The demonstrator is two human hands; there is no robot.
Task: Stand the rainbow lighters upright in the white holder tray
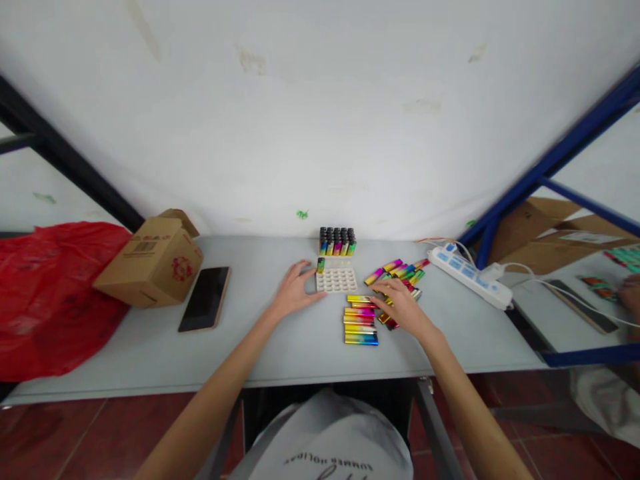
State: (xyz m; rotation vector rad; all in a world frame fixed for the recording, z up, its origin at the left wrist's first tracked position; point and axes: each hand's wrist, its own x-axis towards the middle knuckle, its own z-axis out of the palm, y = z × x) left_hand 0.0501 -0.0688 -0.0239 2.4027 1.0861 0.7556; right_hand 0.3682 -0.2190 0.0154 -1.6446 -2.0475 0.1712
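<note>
A white tray [342, 281] with rows of round holes lies mid-table, and one green and black cylinder [321, 265] stands at its back left corner. My left hand [296, 289] is at the tray's left edge, thumb and fingers spread apart. To the right, my right hand [397, 301] reaches over colourful shiny cylinders, its fingertips at the right end of a yellow one [357, 299]; whether it grips one is unclear. Several cylinders lie in a column [360, 329] in front of the tray. A loose pile [400, 269] lies beyond my right hand. Behind the tray stands a block of upright black-topped cylinders [338, 241].
On the left are a red plastic bag [55, 293], a cardboard box [150, 262] and a dark phone [205, 299]. A white power strip [470, 275] with cables lies right, beside a blue metal frame [530, 167]. Past it, another person's hand [631, 293] shows at the far right.
</note>
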